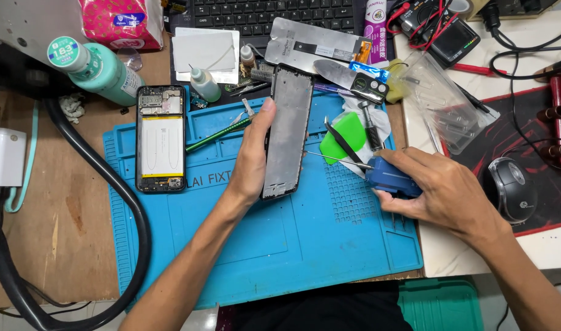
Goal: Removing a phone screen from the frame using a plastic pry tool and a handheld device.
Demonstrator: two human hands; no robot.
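The left hand [254,156] grips a grey phone frame [288,132] by its left edge, thumb up along the side and fingers hidden behind it, holding it tilted above the blue mat [280,245]. The right hand [436,190] is closed around a blue screwdriver [391,178], whose thin shaft runs left, its tip just beside the frame's right edge, roughly at mid-height. The frame's long axis runs away from the person, nearly upright in the view, so the driver lies almost square across it. The frame sits between the two hands, touching the left and just short of the tool held in the right. An opened phone [161,138] with its battery showing lies flat on the mat to the left, well apart. A green pick [342,138] and tweezers [345,144] rest just beyond the driver tip.
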